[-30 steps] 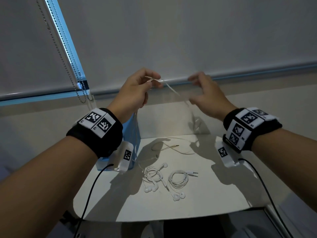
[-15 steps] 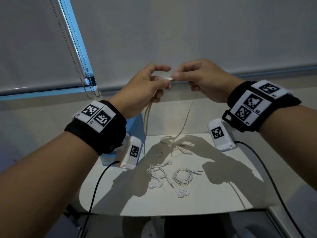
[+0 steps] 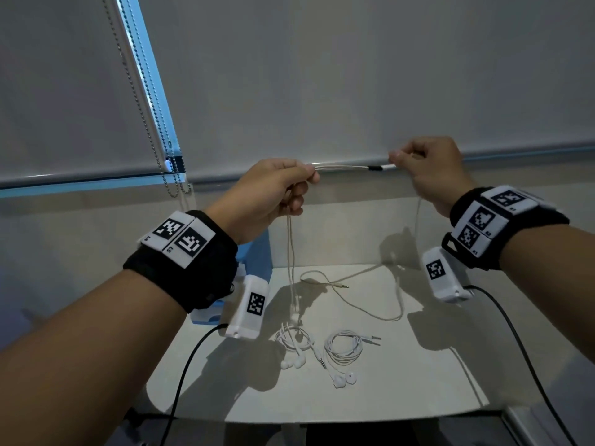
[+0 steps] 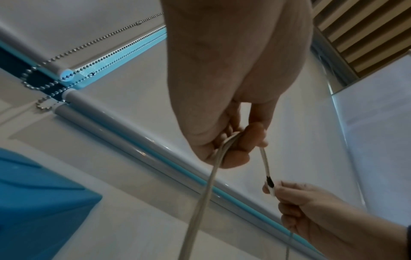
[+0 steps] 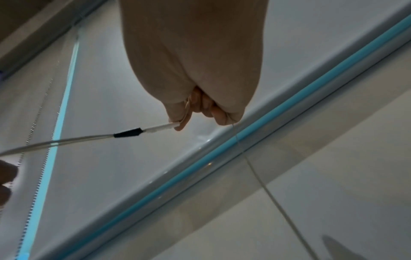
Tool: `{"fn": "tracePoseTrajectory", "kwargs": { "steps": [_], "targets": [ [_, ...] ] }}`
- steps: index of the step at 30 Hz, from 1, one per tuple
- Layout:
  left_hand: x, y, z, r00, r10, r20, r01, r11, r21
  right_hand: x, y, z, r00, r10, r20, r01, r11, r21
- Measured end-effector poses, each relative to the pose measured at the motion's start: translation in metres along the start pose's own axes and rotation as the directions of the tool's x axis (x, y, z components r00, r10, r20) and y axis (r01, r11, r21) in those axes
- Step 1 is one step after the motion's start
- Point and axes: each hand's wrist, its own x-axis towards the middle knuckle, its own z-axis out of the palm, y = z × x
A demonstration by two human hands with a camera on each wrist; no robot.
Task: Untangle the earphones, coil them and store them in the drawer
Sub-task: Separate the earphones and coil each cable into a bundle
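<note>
Earphones (image 3: 341, 168) stretched, hands (image 3: 270, 191) now apart

The scene is lit dimly and coolly, and a grey-blue cast is carried over every view. Daylight is admitted only as a thin bright blue strip (image 3: 151, 91) beside the roller blind (image 3: 354, 75), while hard, dark shadows of both arms are thrown onto the white counter (image 3: 402, 381), so a light source above and behind is implied. Straight lines are bowed toward the edges of the head view by the wide lens. In both wrist views the near palm is rendered soft and blurred, fine grain is seen, and small glints are caught on the blind's bottom rail (image 5: 200, 146).
</note>
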Motion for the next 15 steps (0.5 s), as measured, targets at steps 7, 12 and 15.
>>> {"fn": "tracePoseTrajectory", "kwargs": {
  "steps": [7,12,15],
  "targets": [
    [0.001,0.005,0.001,1.000,0.002,0.009,-0.001,0.992,-0.123,-0.001,0.024,-0.018,0.997,0.072,0.026,-0.059,0.940,-0.336],
    [0.003,0.003,0.014,1.000,-0.009,0.005,0.010,0.993,-0.116,-0.021,-0.022,0.001,0.965,-0.022,0.261,0.035,0.998,-0.044],
    [0.004,0.001,0.019,1.000,-0.009,0.013,0.010,0.996,-0.092,-0.038,-0.056,0.019,0.817,-0.096,0.569,0.023,0.991,0.134]
  ]
}}
